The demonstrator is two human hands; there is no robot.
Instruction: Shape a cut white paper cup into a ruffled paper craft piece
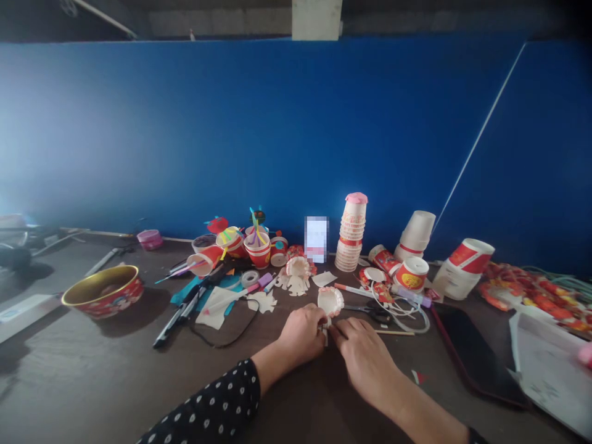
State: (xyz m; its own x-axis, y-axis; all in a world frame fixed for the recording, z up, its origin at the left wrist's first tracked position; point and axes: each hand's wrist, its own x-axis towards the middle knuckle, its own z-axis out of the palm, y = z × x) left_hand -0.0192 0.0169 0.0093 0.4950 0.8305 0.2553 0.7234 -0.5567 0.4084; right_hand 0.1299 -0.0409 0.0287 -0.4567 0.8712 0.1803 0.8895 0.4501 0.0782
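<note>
Hands: left hand (303,336) & right hand (363,357) pinch cut paper cup (330,301); gold bowl (102,291) contents unclear; cup (257,248) w/ straws.

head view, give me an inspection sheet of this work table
surface: dark table, crowded along the back
job's things: small paper cup piece with cut rim, pinched at its base by both hands
clutter: cup stack, loose cups, gold bowl, scissors, tape roll, paper scraps, phone
hands: left hand and right hand meet on the piece
cables: black cord, white cord
surroundings: blue wall
</note>
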